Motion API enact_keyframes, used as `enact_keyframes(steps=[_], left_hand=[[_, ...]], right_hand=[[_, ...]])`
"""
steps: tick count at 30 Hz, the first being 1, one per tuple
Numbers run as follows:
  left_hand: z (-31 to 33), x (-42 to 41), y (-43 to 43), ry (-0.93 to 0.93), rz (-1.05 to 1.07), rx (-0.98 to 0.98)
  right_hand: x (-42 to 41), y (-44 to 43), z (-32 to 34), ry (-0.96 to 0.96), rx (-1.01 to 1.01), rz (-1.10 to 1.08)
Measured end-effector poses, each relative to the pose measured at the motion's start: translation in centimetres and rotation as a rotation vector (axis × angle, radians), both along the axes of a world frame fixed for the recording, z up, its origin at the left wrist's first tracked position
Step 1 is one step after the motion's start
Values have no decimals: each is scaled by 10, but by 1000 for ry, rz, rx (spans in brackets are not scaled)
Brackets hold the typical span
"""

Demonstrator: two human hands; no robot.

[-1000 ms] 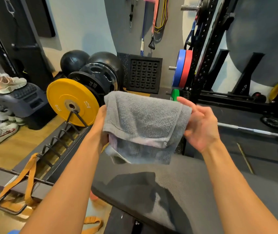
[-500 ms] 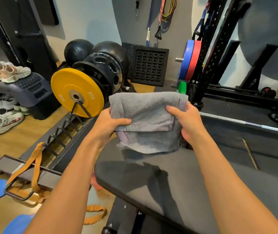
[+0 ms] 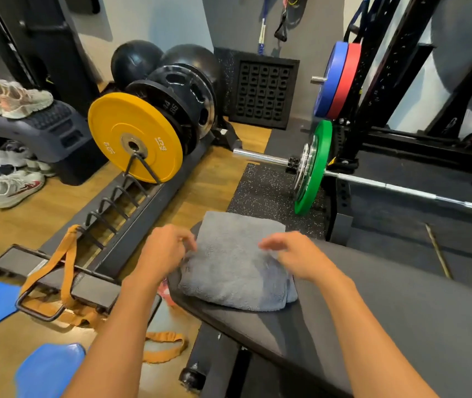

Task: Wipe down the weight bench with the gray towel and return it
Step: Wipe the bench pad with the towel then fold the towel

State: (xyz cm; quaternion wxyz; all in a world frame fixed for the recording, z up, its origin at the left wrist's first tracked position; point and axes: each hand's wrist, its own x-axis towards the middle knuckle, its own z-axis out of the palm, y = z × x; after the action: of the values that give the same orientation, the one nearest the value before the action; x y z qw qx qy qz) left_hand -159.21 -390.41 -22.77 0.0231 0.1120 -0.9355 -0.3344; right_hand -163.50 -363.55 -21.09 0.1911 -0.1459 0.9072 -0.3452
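The gray towel point(image 3: 234, 262) lies folded on the near end of the black weight bench point(image 3: 387, 305). My left hand point(image 3: 166, 248) is at the towel's left edge, its loosely curled fingertips touching the cloth. My right hand point(image 3: 289, 251) hovers over the towel's right part with relaxed, motion-blurred fingers that hold nothing. Both forearms reach in from the bottom of the view.
A plate rack point(image 3: 108, 214) with a yellow 15 kg plate point(image 3: 134, 142) and black plates stands to the left. A barbell with a green plate point(image 3: 312, 168) lies ahead by the black rack point(image 3: 372, 81). Orange straps point(image 3: 65, 271), blue pads point(image 3: 48, 369) and shoes point(image 3: 8, 188) are on the floor.
The towel, held up in both hands before, now lies on the bench end. Both hands have let go of their grip and dropped with it.
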Motion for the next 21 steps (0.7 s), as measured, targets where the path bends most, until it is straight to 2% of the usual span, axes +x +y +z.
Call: enact_keyframes(steps=[1, 3, 5, 7, 16, 21], left_hand=[[3, -5, 11, 101, 42, -37], [-4, -14, 44, 155, -62, -61], [-22, -17, 73, 21, -176, -170], [-40, -17, 75, -73, -182, -287], [-70, -58, 46, -13, -105, -346], [-67, -45, 75, -2, -47, -553]], right_hand=[[-5, -14, -4, 108, -7, -60], [-9, -43, -18, 221, 72, -124], [1, -71, -42, 196, 285, -103], [13, -91, -66, 243, 449, -82], [-22, -120, -88, 364, 422, -74], [-16, -90, -89, 356, 326, -34]])
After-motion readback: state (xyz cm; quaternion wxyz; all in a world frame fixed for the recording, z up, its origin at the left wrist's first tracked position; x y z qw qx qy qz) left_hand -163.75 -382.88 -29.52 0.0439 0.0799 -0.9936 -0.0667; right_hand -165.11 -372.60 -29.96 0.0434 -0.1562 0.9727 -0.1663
